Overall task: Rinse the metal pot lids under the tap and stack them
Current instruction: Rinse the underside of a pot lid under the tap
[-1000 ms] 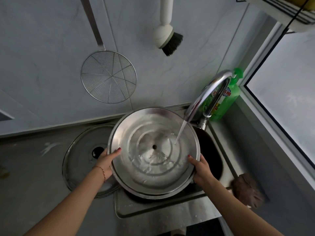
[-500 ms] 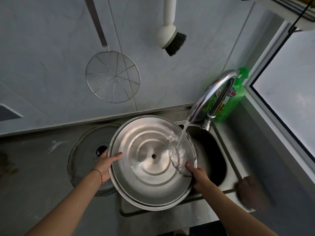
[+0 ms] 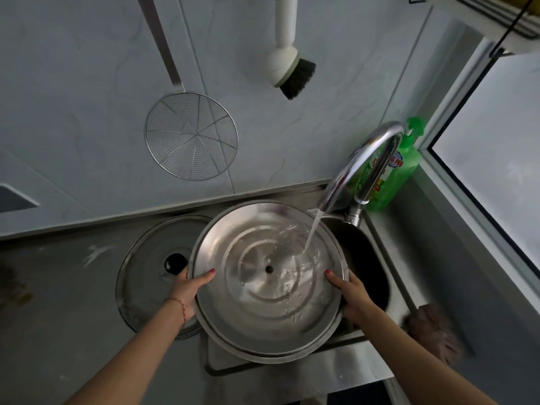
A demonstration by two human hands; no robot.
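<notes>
So the big metal lid is held over the sink, underside up, with the stream from the tap hitting it right of the little centre hole and water pooling across the rings. Left hand grips the left rim, thumb hooked over onto the inner face, the rest of the fingers tucked under where I can't see them. Right hand does the same on the right rim, thumb on top, other fingers hidden below. Both are clamped on it, not spread out.

Just left of it, on the counter beside the sink's left edge, a second lid lies flat, knob up, partly under the one being rinsed. My guess is that's where the stack goes, but I can't tell whether it's been rinsed already.

Progress-wise: this lid is mid-rinse, nothing is stacked on anything yet, so I'd say roughly halfway at best.

Further out there's a green soap bottle behind the tap, a wire skimmer and a brush hanging on the wall, and a brown scrubby thing at the sink's right edge.
</notes>
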